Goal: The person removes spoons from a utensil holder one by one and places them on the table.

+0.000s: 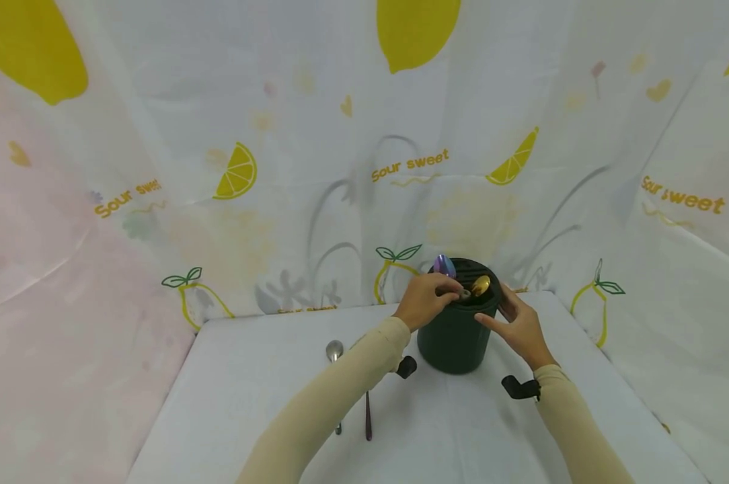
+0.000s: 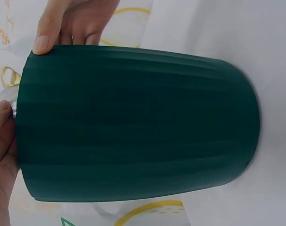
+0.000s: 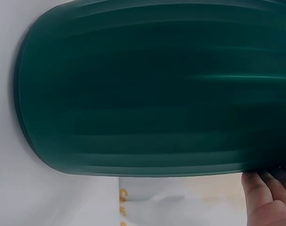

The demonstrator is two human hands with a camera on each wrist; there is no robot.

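A dark green ribbed utensil holder [image 1: 452, 343] stands upright on the table. My left hand [image 1: 425, 300] is at its rim and pinches a silver spoon [image 2: 8, 97], whose lower part is hidden inside the holder. On the holder's right side, my right hand [image 1: 524, 328] grips the wall near the top, thumb in front and fingers [image 3: 259, 190] behind. A gold spoon [image 1: 481, 286] and a purple-blue iridescent spoon [image 1: 444, 266] stick up out of the holder, bowls upward.
To the left on the white-covered table [image 1: 231, 390] lies another silver spoon [image 1: 334, 349], partly behind my left forearm. Beside it shows a dark reddish utensil handle [image 1: 368, 418]. A lemon-printed cloth [image 1: 316, 222] hangs close behind the holder.
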